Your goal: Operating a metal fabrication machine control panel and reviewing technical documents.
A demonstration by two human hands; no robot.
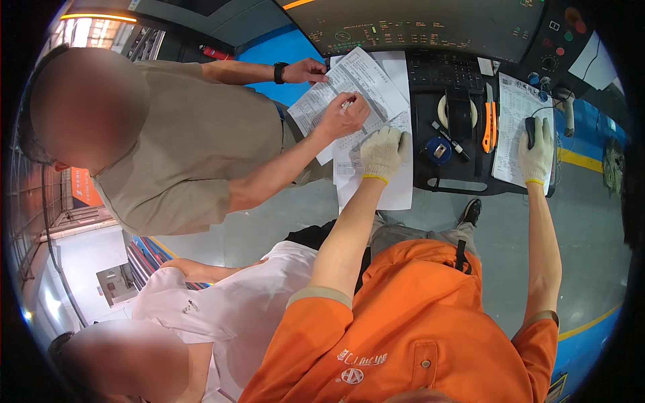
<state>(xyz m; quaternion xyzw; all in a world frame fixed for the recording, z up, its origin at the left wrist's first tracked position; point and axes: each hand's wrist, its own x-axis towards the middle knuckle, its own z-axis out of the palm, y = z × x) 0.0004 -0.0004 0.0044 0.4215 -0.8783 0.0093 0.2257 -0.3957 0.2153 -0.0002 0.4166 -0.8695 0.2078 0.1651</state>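
My left hand [384,153], in a pale knit glove with a yellow cuff, is closed over the printed paper sheets [371,191]; its fingers look curled at the sheets, with the fingertips partly hidden. My right hand [537,156], gloved the same way, is wrapped round a black computer mouse [531,133]. That mouse rests on a printed sheet [508,144] at the right of the black console shelf [470,180]. A co-worker in a khaki shirt holds a pen [347,105] over the papers with one hand [344,117]; their other hand [306,71] touches the sheets' upper edge.
Between my hands lie an orange utility knife [490,124], a black marker [451,142], a blue tape measure [438,151] and a roll of tape [443,113]. Behind are a keypad [437,70] and a dark screen [416,30]. A person in a white shirt [235,305] stands at my left.
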